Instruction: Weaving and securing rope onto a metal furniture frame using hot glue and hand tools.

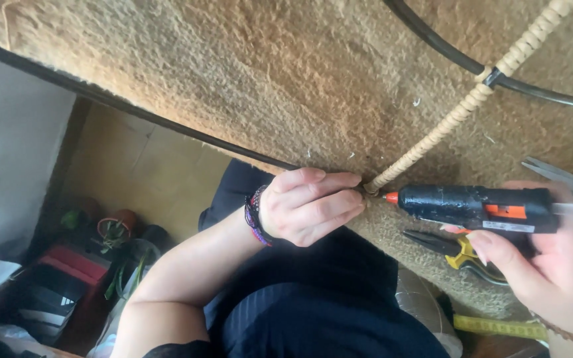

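Note:
My left hand (310, 204) pinches the near end of a cord-wrapped rod (462, 109) at the edge of a brown fuzzy mat (286, 73). Beaded bracelets circle that wrist. My right hand (552, 265) grips a black hot glue gun (479, 207) with an orange nozzle tip that points at the spot where my left fingers meet the rod's end. The wrapped rod runs diagonally up to the right and crosses a black metal hoop (445, 50).
Yellow-handled pliers (455, 248) lie on the mat under the glue gun. Scissor blades (558, 174) show at the right edge, a yellow tape measure (495, 326) below. My dark-clothed lap fills the bottom centre. Potted plants (117, 232) and boxes sit on the floor at left.

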